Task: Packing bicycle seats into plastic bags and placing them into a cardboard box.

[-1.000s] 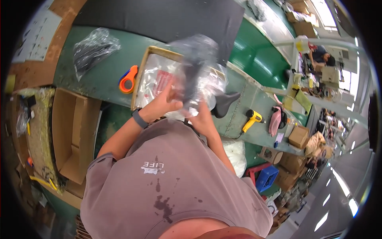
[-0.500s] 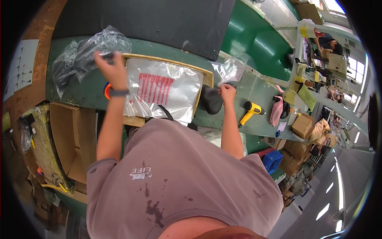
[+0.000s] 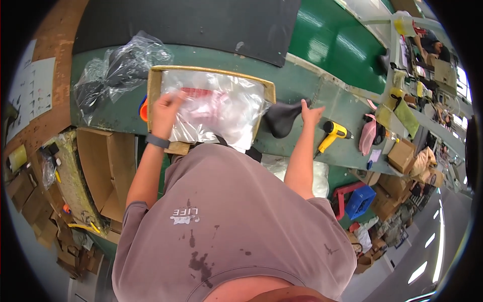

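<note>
A black bicycle saddle [image 3: 283, 120] lies on the green bench at the right end of a shallow cardboard box [image 3: 271, 93]. My right hand [image 3: 312, 115] is at the saddle's right end, thumb and fingers apart, touching or close to its edge. A clear plastic bag [image 3: 229, 108] lies crumpled across the box, over a shiny sheet of plastic with red print [image 3: 193, 92]. Above the box's left part, my left hand [image 3: 167, 108] has its fingers closed, seemingly on the clear bag's edge.
Another black item in clear plastic [image 3: 123, 65] lies at the far left. A yellow heat gun [image 3: 333, 136] and a pink pouch [image 3: 368, 136] lie to the right. A black mat [image 3: 191, 30] covers the back. Cardboard boxes [image 3: 95, 161] stand at lower left; a blue crate [image 3: 360, 201] at lower right.
The clear bag has gone from above the saddle to across the box. My left hand has come in from the wrapped item to the box; my right hand has opened and shifted right.
</note>
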Tool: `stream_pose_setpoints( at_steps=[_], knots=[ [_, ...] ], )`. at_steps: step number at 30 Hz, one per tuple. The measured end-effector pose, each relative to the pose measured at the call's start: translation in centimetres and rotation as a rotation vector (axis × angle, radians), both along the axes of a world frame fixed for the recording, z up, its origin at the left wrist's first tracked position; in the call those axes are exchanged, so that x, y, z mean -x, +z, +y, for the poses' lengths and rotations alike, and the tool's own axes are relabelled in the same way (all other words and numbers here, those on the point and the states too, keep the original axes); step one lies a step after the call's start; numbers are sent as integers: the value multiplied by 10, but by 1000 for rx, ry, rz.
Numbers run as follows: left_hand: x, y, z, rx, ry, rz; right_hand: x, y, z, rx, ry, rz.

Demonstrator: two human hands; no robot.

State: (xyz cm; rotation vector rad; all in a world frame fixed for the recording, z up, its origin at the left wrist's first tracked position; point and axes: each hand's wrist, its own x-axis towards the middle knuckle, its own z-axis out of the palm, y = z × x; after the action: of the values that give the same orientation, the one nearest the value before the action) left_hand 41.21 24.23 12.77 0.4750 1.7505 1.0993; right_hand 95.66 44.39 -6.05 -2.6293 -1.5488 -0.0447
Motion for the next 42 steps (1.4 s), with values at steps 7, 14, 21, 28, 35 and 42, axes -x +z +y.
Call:
stream_pose_setpoints(
  at_steps=[7,14,21,28,35,42],
  knots=[
    [17,177,-20,-610,392,667,59,56,49,327,129,342],
    [-75,50,-51,-389,-741,498,61,278,-75,-560,140,1293],
    [-144,126,-41,-1145,-777,788,119,361,-214,-12,347,2544],
    [-203,220,-47,-1315,-1276,896,198,396,-287,141,-194,2334],
    [-41,157,82,-624,-447,1125,184,374,-340,434,66,2149],
    [-81,-50,-56,-377,-584,726,158,339,-344,-447,428,1256]
  ],
)
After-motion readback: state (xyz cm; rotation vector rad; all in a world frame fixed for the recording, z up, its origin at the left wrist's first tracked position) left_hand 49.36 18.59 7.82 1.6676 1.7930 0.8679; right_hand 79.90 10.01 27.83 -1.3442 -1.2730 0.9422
